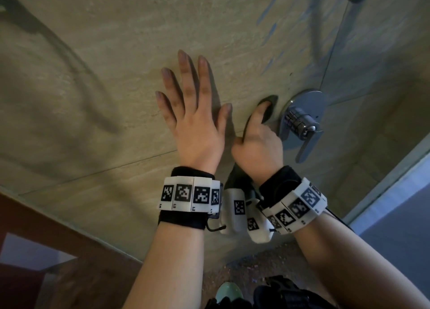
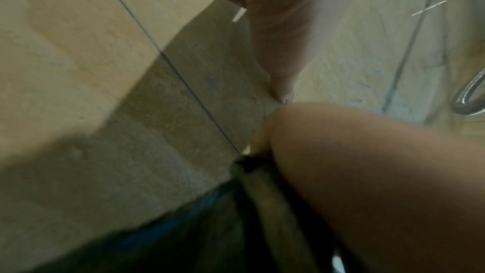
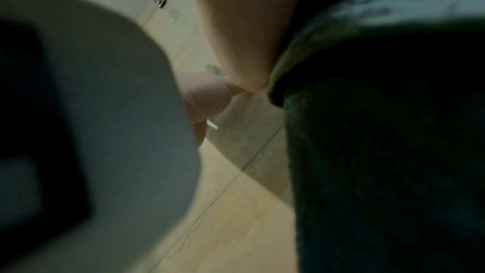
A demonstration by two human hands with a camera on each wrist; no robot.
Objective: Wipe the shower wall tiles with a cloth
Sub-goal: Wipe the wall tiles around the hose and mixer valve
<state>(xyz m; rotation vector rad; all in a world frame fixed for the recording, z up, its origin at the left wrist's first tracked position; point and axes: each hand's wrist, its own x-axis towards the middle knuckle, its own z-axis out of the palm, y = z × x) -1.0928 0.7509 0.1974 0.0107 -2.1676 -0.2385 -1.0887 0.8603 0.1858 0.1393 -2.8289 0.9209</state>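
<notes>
Your left hand [image 1: 195, 122] lies flat on the beige stone-look shower wall tiles [image 1: 97, 80], fingers straight and spread toward 12 o'clock, with nothing in its grip. Your right hand [image 1: 258, 143] sits just beside it at 3 o'clock, fingers curled round a dark, soft cloth [image 1: 267, 106]; the grip is closed on the fabric, and your forefinger presses one fold against the tile.

The cloth's long axis runs from about 1 o'clock, where its tip peeks past your fingertip, back toward 7 o'clock, where the loose end hangs below your wrist. The right wrist view shows that hanging part [image 3: 380, 132] close and dark.

What the next stroke likely turns on: the chrome mixer valve with its lever handle [image 1: 302, 120] stands immediately at 3 o'clock of the cloth, while the bare tile lies at 9 to 12 o'clock beyond your resting left hand. The right hand is the one to work.
</notes>
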